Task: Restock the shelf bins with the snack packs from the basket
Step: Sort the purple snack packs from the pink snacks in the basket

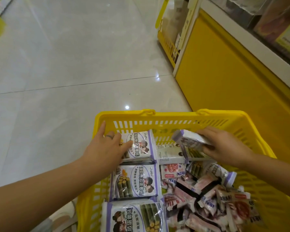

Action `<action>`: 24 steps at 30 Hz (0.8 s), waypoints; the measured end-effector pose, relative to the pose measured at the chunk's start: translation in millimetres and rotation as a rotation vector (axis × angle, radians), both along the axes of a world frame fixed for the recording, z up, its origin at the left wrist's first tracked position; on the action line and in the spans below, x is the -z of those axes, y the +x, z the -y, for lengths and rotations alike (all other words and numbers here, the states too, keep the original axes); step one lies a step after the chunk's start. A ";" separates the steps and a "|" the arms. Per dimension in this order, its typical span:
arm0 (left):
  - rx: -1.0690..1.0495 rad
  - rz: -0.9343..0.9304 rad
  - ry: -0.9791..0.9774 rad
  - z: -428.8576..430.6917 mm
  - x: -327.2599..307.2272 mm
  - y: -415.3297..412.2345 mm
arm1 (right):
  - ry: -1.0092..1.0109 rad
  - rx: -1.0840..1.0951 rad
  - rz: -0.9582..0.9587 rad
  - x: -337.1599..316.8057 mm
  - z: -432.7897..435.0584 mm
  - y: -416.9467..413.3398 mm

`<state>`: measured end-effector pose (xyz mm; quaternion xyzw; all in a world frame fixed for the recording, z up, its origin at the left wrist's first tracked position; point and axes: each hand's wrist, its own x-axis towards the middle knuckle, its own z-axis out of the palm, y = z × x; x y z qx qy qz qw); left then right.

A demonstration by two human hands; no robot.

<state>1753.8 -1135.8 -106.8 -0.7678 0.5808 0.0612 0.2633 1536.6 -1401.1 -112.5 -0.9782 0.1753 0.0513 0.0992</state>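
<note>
Reaching into the yellow basket (174,114), your right hand (224,146) curls round a purple snack pack (189,139) lifted above its far right corner, while your left hand (104,148), forefinger straight, loosely pinches an upright pack (141,144) at its far left wall. Slick wrappers may slip from such light holds; dragging either could scatter the loose packs (208,198) heaped at the basket's near right.

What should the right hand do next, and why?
Probably lift its pack out of the basket and carry it right toward the shelf. The right hand grips that pack raised above the others, and the shelf stands close on the right. The left hand pinches a second pack at the basket's far left, so it can follow.
</note>
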 end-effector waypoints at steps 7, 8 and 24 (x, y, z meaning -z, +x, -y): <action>0.168 -0.265 -0.909 -1.1 -21.0 8.1 | 0.476 -0.107 0.042 -44.8 -61.0 59.8; 0.217 -0.285 -0.955 0.5 -21.9 5.7 | 0.556 -0.119 0.008 -42.2 -71.8 73.9; 0.087 -0.137 -0.247 5.6 17.8 2.2 | 0.035 0.074 -0.477 30.3 -2.4 0.4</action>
